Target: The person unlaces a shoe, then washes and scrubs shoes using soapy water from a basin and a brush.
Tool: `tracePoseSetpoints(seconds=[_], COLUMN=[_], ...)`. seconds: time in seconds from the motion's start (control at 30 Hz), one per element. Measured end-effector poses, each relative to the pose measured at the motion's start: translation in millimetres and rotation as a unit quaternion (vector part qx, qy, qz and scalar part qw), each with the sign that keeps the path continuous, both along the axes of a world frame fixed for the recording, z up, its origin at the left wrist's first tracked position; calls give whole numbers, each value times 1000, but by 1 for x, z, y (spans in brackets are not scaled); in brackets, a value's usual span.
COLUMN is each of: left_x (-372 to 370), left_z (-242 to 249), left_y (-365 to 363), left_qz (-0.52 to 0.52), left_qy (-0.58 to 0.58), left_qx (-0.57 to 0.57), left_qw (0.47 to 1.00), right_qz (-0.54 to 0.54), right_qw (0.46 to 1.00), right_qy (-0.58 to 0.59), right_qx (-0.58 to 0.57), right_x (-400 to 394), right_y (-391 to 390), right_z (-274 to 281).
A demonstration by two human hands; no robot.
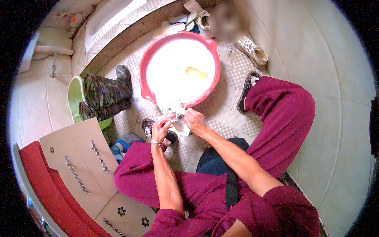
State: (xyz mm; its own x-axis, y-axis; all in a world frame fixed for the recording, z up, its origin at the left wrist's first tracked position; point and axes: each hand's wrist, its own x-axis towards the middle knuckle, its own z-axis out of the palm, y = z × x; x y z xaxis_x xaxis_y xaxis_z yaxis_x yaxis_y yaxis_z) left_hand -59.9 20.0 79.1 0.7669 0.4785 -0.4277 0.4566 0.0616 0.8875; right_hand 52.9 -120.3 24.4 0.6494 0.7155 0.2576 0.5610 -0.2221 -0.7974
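At the near rim of a red basin [216, 49], both my hands are on a white lace-up shoe [181, 127] whose pale laces [170, 106] hang loose in a tangle. My left hand [161, 128], with a bracelet at its wrist, pinches the laces. On the other side, my right hand [195, 121] has its fingers curled round the shoe's edge. White suds or water [173, 63] glare brightly in the basin. A yellow block-like thing [195, 72] lies in them; its kind cannot be made out.
Camouflage rubber boots [106, 93] stand left, against a light green tub [74, 85]. Beyond the basin lie slippers [183, 21] and a sneaker [252, 51]. A cabinet [79, 158] is at lower left, a tiled wall [316, 51] at right.
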Motion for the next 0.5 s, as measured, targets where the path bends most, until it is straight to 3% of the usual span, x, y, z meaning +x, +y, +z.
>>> tracePoseSetpoints(seconds=[0.27,0.5], left_x=[-6,-12], left_z=[-2,2], left_y=[4,12], left_qz=[-54,-29], left_qy=[4,37], left_qx=[-67,-96], left_qw=[996,994], right_qz=[-18,-17], right_qw=[999,999], right_qy=[30,39], right_qx=[-6,-15], right_x=[-2,-3], right_y=[1,1], right_z=[2,3])
